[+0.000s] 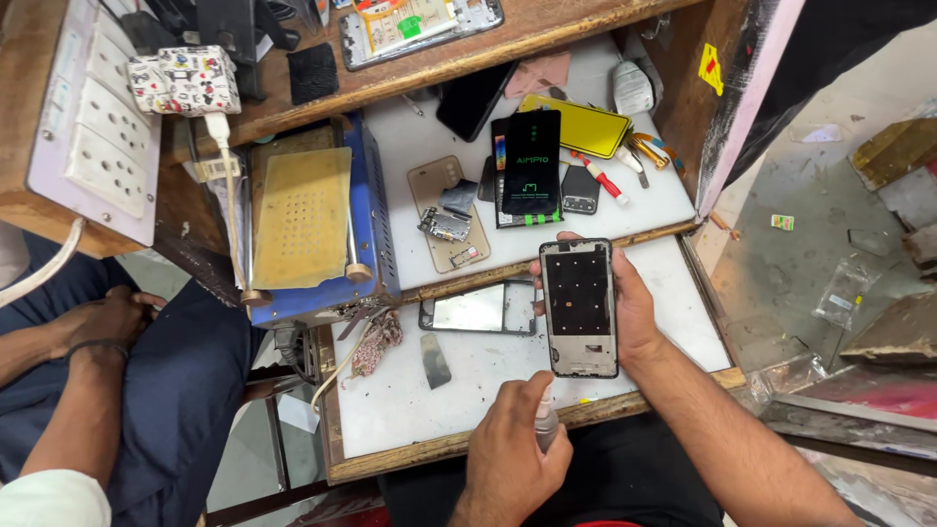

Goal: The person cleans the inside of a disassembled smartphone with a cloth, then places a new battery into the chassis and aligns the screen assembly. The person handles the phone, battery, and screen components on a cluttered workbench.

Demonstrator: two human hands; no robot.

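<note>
Overhead, a person sits at a small white bench (673, 322) strewn with phone parts. Their right hand (630, 312) is clamped around a bare phone frame (579, 307), holding it face-up just above the bench, thumb on one edge, fingers on the other. Their left hand (508, 449) is closed around a small spray bottle (544, 422), nozzle aimed at the frame's lower end. Judging by the stripped frame (no screen fitted, no wet patch visible), the cleaning looks barely begun and refitting is all still to do. One glass panel (478, 309) and one metal blade (434, 359) lie just left of the frame. Behind sit one boxed screen (532, 161), one yellow case (581, 122) and one tan back cover (444, 210). A second person's hand (102, 317) rests on their lap at far left.
</note>
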